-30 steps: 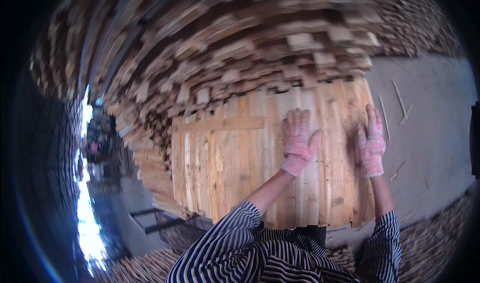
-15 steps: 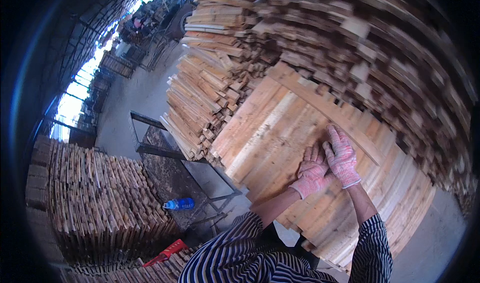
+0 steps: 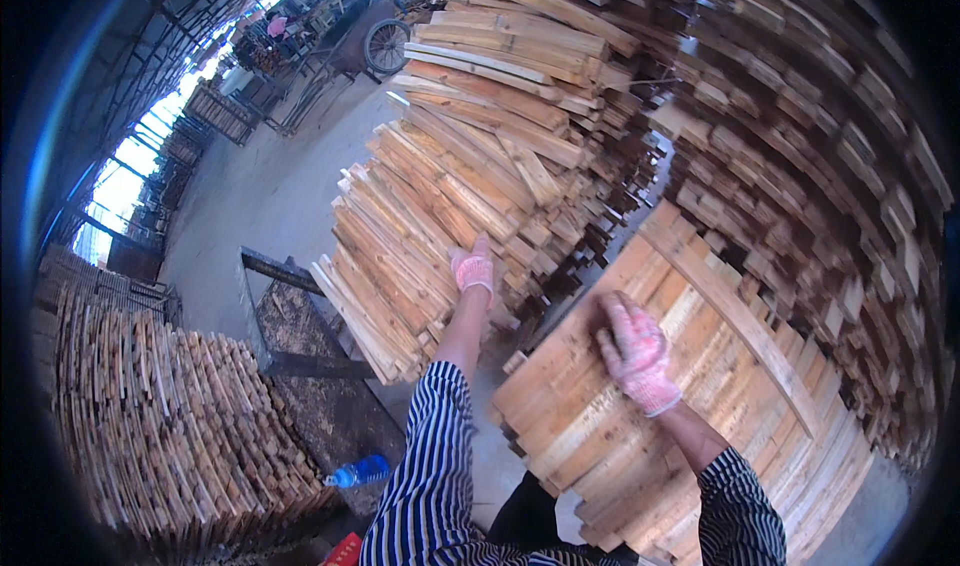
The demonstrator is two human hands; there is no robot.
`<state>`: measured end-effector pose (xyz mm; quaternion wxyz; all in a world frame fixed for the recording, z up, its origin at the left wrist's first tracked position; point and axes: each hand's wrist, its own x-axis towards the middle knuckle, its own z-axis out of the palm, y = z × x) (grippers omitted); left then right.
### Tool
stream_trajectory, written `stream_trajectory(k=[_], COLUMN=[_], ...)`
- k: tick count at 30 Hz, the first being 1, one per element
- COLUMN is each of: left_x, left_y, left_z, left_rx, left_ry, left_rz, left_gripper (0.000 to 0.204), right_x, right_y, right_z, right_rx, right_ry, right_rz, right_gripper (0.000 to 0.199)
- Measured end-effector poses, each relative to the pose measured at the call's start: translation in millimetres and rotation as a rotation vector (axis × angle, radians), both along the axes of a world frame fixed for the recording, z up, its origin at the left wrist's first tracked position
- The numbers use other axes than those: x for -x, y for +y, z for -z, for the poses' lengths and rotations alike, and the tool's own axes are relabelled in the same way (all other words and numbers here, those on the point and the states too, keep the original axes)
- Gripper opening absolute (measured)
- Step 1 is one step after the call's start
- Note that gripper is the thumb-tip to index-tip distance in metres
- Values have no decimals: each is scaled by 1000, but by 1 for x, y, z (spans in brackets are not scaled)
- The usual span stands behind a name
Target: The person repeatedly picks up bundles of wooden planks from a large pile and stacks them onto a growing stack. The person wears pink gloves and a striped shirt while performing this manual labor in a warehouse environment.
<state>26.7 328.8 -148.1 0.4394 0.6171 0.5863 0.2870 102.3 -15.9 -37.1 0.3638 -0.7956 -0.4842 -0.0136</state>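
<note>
My left hand (image 3: 473, 270), in a pink and white knit glove, reaches to the near end of a stack of loose wooden strips (image 3: 430, 181). Its thumb and a finger show apart, and no strip is visibly lifted in it. My right hand (image 3: 636, 356), gloved alike, is over a panel of boards laid side by side (image 3: 700, 366), fingers spread and slightly bent. Whether its palm touches the wood I cannot tell. One narrow slat (image 3: 735, 316) runs crosswise over the boards near their far right edge.
Tall timber stacks (image 3: 800, 166) rise along the right. At lower left stands another stack of thin boards (image 3: 160, 416). Beside it a blue bottle (image 3: 360, 471) lies on a dark, dusty surface next to a metal frame (image 3: 310, 366). A wheeled cart (image 3: 385, 46) stands far back.
My hands, close together over the boards before, have parted. The left has moved to the loose strips; the right stays over the panel. The view has swung left.
</note>
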Motion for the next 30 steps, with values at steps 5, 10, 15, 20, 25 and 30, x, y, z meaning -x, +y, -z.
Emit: stream_trajectory(k=[5,10,15,20,25,30], left_x=[-25,-29,10,74,52,8], left_y=[22,36,62,42,4,-21], left_z=[23,26,46,42,28,-51], left_rx=[353,440,622,549,635,768], left_ry=[-290,-428,-602,-611,-692,-886], left_rz=[-12,192,244,188,271,283], left_gripper=[60,65,76,72,84,89], right_x=[-20,-53,-57,-3,11,2], right_y=[160,273,298,270,235,194], right_z=[32,83,79,23,47,40], right_rx=[102,460,631,518,275,12], right_ry=[-105,-285,-211,300,675,1121], right_rz=[-64,76,98,-275,-265,-146], right_gripper=[67,61,58,83,101,82])
